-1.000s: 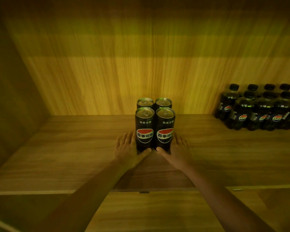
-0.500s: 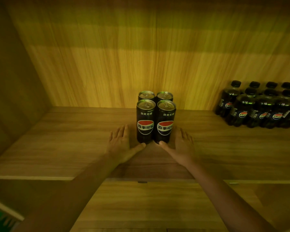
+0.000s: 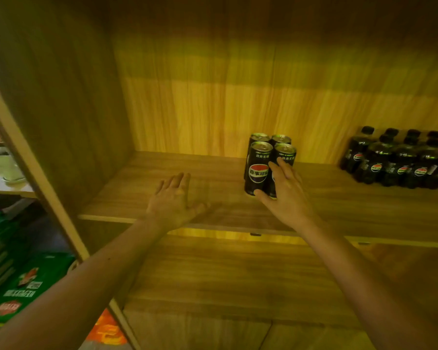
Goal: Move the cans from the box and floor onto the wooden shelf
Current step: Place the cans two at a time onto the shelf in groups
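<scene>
Wood-grain boarding fills the view, and nearest the camera is a lower board (image 3: pixel 225 274) of the unit, bare where it shows. At the lower left of the frame, outside the upright, lie a green printed carton (image 3: pixel 33 281) and an orange pack (image 3: pixel 106 329); what either holds is hidden, so I cannot tell whether cans remain there.

One level up is the wooden shelf (image 3: pixel 364 213). The left hand (image 3: pixel 173 200) is just left of centre, low over the board, fingers straight and spread, holding nothing. The right hand (image 3: pixel 286 195), right of centre, lays relaxed, extended fingers against the front-right can, thumb by the foot of the front-left one; it touches rather than clasps.

The cans (image 3: pixel 259 168), four black ones, stand upright in a tight two-by-two block, sides touching, right of centre and close to the back panel. The step looks like squaring this block. Tall slim cans tip easily, so any nudge is best given low on the body with flat fingers, and the hand drawn straight back so it drags nothing forward. The bare board on the left suits the next load.

Farther right, well apart from the block, dark bottles (image 3: pixel 395 160) stand in packed rows. At the far upper left, beyond the upright, a white cup (image 3: pixel 9 170) sits on a table.
</scene>
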Motion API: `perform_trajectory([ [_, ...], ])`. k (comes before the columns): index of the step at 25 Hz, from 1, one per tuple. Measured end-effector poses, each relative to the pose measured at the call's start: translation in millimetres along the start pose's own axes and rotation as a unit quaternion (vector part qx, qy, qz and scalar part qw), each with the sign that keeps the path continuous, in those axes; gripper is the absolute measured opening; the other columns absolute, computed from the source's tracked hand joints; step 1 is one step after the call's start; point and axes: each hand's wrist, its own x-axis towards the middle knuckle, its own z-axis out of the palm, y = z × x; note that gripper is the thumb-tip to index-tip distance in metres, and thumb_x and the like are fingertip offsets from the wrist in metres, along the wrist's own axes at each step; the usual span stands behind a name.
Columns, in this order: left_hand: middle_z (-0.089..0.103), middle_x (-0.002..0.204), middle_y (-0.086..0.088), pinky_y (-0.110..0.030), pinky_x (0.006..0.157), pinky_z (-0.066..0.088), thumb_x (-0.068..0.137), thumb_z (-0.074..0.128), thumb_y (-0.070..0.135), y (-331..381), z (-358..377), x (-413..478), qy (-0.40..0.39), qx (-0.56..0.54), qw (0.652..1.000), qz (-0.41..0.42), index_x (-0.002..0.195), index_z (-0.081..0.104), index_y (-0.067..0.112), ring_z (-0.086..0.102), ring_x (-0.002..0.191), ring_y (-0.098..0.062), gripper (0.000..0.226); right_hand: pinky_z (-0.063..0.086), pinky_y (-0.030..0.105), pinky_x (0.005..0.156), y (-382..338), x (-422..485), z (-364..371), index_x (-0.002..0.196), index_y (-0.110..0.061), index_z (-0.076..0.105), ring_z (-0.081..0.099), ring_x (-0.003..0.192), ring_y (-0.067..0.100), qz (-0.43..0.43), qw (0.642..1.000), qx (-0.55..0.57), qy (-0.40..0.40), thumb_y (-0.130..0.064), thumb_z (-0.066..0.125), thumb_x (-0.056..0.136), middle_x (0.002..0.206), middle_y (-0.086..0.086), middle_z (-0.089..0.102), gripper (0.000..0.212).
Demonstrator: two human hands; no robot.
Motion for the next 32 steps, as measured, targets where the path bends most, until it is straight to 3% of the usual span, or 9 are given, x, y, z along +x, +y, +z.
perform_trajectory([
  [10, 0.012, 0.157, -0.009, -0.042, 0.117, 0.007, 0.081, 0.041, 0.064, -96.6, -24.9, -114.9, -0.017, 0.032, 0.997, 0.073, 0.148, 0.008, 0.015, 0.011, 0.145, -0.027, 0.089, 0.013, 0.041, 0.117, -139.9, -103.5, 44.0, 0.145, -0.014, 0.015, 0.012, 0.143, 0.027, -0.015, 0.996, -0.021, -0.086, -0.05, 0.049, 0.086, 0.156, 0.01, 0.013, 0.077],
  [19, 0.017, 0.156, -0.012, -0.041, 0.118, 0.006, 0.08, 0.049, 0.059, -104.4, 56.1, -165.8, -0.037, 0.01, 0.995, 0.092, 0.147, 0.011, 0.012, 0.015, 0.144, -0.026, 0.09, 0.012, 0.042, 0.117, -140.6, -154.8, 122.0, 0.145, -0.014, 0.015, 0.014, 0.142, 0.028, 0.003, 0.986, -0.028, -0.167, -0.05, 0.052, 0.084, 0.156, 0.01, 0.012, 0.08],
  [24, 0.021, 0.154, -0.014, -0.043, 0.118, 0.01, 0.08, 0.05, 0.057, -114.6, 158.9, -183.6, -0.047, 0.014, 0.997, 0.067, 0.146, 0.014, 0.009, 0.02, 0.142, -0.03, 0.089, 0.011, 0.043, 0.118, -108.8, -183.5, 220.1, 0.145, -0.013, 0.013, 0.014, 0.142, 0.028, -0.011, 0.978, -0.005, -0.206, -0.049, 0.05, 0.085, 0.156, 0.011, 0.012, 0.079],
  [32, 0.015, 0.156, -0.011, -0.041, 0.118, 0.008, 0.082, 0.051, 0.054, -166.6, 418.0, -233.2, -0.106, 0.021, 0.993, 0.042, 0.147, 0.009, 0.012, 0.014, 0.145, -0.026, 0.088, 0.016, 0.043, 0.116, -24.6, -269.0, 457.2, 0.144, -0.012, 0.015, 0.018, 0.141, 0.03, -0.018, 0.971, -0.009, -0.237, -0.047, 0.054, 0.084, 0.154, 0.012, 0.019, 0.08],
])
